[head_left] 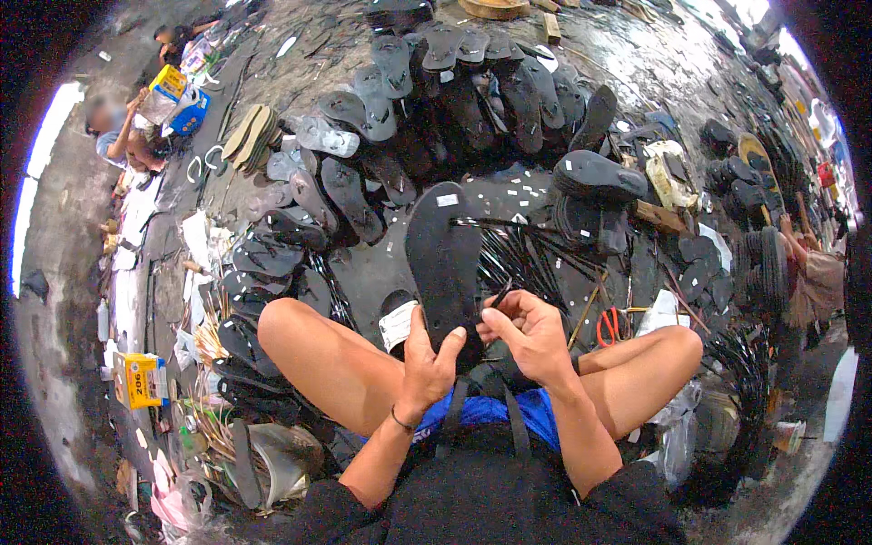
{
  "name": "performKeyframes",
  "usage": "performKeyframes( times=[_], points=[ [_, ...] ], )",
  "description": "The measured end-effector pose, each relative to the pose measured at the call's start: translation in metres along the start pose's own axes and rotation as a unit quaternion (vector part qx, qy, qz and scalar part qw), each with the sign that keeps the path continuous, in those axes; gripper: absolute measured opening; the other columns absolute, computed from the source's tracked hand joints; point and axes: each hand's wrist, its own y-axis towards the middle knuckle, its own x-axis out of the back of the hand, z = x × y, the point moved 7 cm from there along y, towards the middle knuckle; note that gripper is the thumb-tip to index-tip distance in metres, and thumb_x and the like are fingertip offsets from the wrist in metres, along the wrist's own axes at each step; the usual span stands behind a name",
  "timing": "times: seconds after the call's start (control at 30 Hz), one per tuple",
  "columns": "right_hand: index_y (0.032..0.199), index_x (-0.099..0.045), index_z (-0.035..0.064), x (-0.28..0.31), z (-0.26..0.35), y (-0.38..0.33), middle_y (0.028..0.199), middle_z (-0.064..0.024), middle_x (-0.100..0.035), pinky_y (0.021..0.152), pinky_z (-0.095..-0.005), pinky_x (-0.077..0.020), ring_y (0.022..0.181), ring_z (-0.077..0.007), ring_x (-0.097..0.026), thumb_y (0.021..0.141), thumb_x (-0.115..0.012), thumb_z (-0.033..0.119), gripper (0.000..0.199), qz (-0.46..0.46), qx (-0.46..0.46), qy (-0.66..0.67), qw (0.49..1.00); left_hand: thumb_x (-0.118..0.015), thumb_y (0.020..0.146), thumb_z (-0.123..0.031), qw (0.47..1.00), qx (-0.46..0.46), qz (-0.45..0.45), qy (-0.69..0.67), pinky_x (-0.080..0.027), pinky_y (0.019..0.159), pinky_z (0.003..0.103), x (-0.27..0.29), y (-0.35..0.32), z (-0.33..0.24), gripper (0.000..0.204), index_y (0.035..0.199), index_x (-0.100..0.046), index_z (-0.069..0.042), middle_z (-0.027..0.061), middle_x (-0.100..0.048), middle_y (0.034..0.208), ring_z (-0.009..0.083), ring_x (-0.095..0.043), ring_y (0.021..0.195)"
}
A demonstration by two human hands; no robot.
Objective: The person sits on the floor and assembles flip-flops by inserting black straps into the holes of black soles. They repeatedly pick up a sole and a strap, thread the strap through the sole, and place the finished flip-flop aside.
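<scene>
A black sandal sole (442, 250) stands nearly upright before me, a small white sticker near its far end. My left hand (429, 363) grips its near end, thumb lying over the top face. Beside that hand is a dark piece with a white patch (397, 325), partly hidden by my fingers. Close to the sole's right edge, my right hand (534, 338) pinches a thin black strip (500, 292) between thumb and fingers. Whether the strip passes into the sole is hidden. Behind, a bundle of glossy black strips (520, 259) lies on the ground.
Black sandals (391, 68) lie in an arc ahead of me. A stack of soles (599, 177) stands ahead to the right. Red-handled scissors (608, 327) lie by my right knee. At left are a bucket (286, 459) and a yellow box (143, 381). Other people sit far left and far right.
</scene>
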Motion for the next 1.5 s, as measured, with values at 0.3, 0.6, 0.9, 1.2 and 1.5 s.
performKeyframes(
  times=[0.3,0.6,0.9,1.2,1.5],
  points=[
    [0.087,-0.067,-0.0003,-0.015,0.037,-0.016,0.080,-0.0116,-0.070,0.061,-0.0314,-0.0533,0.068,-0.0196,-0.069,0.085,-0.076,0.010,0.014,-0.109,0.192,-0.334,0.916,-0.059,0.094,-0.005,0.998,-0.051,-0.009,0.032,-0.048,0.097,0.034,-0.005,-0.010,0.001,0.046,0.135,-0.040,0.005,0.0148,-0.062,0.120,0.0224,-0.061,0.107],
    [0.089,-0.070,-0.0005,-0.021,0.032,-0.005,0.078,-0.0102,-0.067,0.062,-0.0328,-0.0505,0.069,-0.0228,-0.067,0.079,-0.078,0.007,0.015,-0.038,0.245,-0.371,0.895,-0.058,0.094,-0.003,0.998,-0.051,-0.007,0.040,-0.048,0.095,0.033,-0.002,-0.007,0.010,0.045,0.135,-0.040,0.003,0.0136,-0.062,0.120,0.0211,-0.062,0.106],
    [0.092,-0.071,0.0022,-0.009,0.005,0.011,0.073,0.0010,-0.065,0.062,-0.0246,-0.0467,0.066,-0.0049,-0.056,0.086,-0.077,0.017,0.017,0.041,0.075,-0.283,0.955,-0.062,0.090,-0.004,0.998,0.025,0.025,-0.051,-0.047,0.099,0.034,0.004,-0.007,0.013,0.054,0.139,-0.041,0.002,0.0128,-0.062,0.122,0.0212,-0.060,0.110],
    [0.110,-0.065,0.0018,0.066,0.022,0.027,0.096,-0.0057,-0.069,0.076,-0.0275,-0.0506,0.081,-0.0138,-0.063,0.098,-0.064,0.015,0.018,-0.085,0.145,-0.194,0.966,-0.084,0.077,-0.030,0.939,0.002,0.244,0.241,-0.045,0.095,0.035,0.064,0.009,-0.005,0.064,0.125,-0.057,0.002,0.0141,-0.064,0.114,0.0247,-0.059,0.106],
    [0.125,-0.063,0.0048,0.027,-0.024,0.004,0.093,-0.0043,-0.061,0.064,-0.0255,-0.0492,0.070,-0.0130,-0.058,0.094,-0.069,0.016,0.034,-0.058,-0.088,-0.056,0.993,-0.078,0.079,-0.007,0.898,0.145,-0.209,-0.359,-0.055,0.083,0.032,0.107,0.008,0.018,0.033,0.108,-0.066,0.003,0.0056,-0.071,0.097,0.0160,-0.066,0.089]
  ],
)
